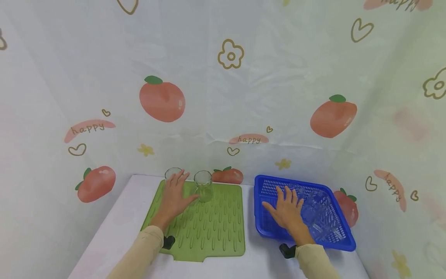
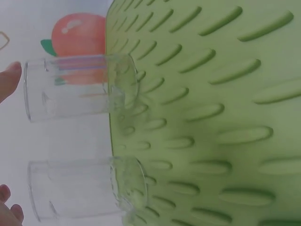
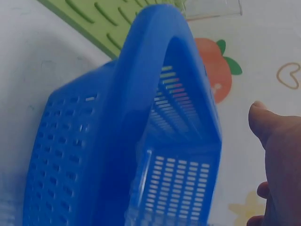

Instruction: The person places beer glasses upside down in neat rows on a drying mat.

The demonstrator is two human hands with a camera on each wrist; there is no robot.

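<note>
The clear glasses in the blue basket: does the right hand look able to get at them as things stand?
Probably yes: the right hand appears above the open-topped blue basket, holding nothing, and nothing seems to cover the clear glasses to its right.

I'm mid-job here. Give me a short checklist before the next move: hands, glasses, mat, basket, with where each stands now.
1. Left hand free: ok. It holds nothing; its fingertips visible in the left wrist view are apart from both mat glasses.
2. Right hand free: ok. Open over the blue basket, holding nothing.
3. Left glass and right glass upright on the green mat: ok.
4. Mat and basket apart: ok. A gap shows between them.
5. Count of the glassware in the basket: cannot tell. The clear pieces overlap.
</note>
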